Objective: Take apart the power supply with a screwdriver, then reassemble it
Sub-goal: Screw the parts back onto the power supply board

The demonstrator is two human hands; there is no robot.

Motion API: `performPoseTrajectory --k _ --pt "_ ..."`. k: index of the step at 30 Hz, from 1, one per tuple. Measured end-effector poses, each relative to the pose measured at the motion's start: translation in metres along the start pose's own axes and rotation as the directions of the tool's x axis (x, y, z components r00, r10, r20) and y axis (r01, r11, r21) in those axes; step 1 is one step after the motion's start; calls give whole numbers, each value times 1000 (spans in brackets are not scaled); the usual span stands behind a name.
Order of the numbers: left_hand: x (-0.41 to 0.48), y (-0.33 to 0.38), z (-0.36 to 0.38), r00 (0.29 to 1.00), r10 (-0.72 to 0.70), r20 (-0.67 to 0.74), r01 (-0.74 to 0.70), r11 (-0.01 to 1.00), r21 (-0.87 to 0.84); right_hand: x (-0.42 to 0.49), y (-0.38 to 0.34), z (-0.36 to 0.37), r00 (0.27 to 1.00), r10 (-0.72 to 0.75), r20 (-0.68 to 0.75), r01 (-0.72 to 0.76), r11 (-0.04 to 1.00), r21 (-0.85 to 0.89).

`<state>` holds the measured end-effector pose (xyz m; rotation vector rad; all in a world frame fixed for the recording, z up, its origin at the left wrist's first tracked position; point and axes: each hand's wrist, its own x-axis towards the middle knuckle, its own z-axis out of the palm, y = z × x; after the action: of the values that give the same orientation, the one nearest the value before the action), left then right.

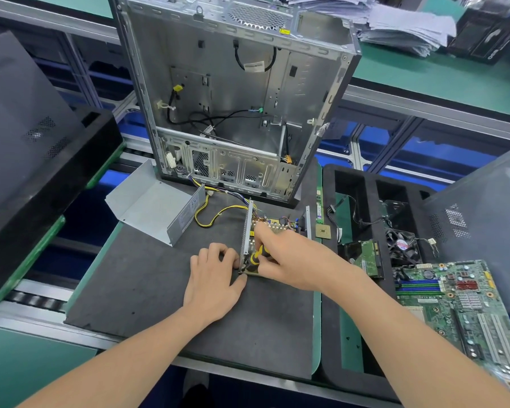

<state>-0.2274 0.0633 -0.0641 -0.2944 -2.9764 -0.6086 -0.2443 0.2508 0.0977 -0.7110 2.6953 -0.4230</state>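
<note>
The opened power supply lies on the dark foam mat, its circuit board and wires exposed between two metal side walls. Its grey metal cover sits apart to the left, tipped on its side. My right hand grips a yellow and black screwdriver, which points down into the near left part of the supply. My left hand rests on the mat with its curled fingers against the supply's left wall, thumb at the near corner. Yellow and black cables run from the supply toward the case.
An empty computer case stands upright behind the mat. To the right, a black tray holds a fan, a green drive board and a motherboard. Dark panels lean at the far left and far right. Paper stacks lie beyond.
</note>
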Motion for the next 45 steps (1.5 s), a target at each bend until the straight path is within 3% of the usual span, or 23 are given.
performPoseTrajectory --k 21,26,28,31,35,39,43,45 --pt "0 1 1 1000 1 -27 -1 1000 -1 -3 2 3 1000 16 9 -16 1000 10" --pt "0 1 -1 1000 4 -27 -4 1000 -13 1 -4 3 1000 4 -8 -5 991 -132" --pt "0 0 -3 1000 4 -7 -5 998 -65 5 -9 1 998 -14 -58 -3 960 -280" --pt "-2 -4 -10 999 5 41 7 956 -294 13 -13 -4 993 -14 -121 -43 890 -454" --pt "-1 -7 -32 998 39 57 11 724 -690 19 -15 -7 986 -3 -165 -85 849 -521" --pt "24 -1 -71 982 187 -30 -154 702 -695 21 -12 -12 993 24 -119 -73 902 -425" --pt "46 7 -97 942 333 49 -212 699 -682 24 -18 -17 997 39 -66 -66 877 -476" --pt "51 9 -101 939 319 127 -147 706 -693 24 -22 -19 995 70 -72 -97 855 -510"
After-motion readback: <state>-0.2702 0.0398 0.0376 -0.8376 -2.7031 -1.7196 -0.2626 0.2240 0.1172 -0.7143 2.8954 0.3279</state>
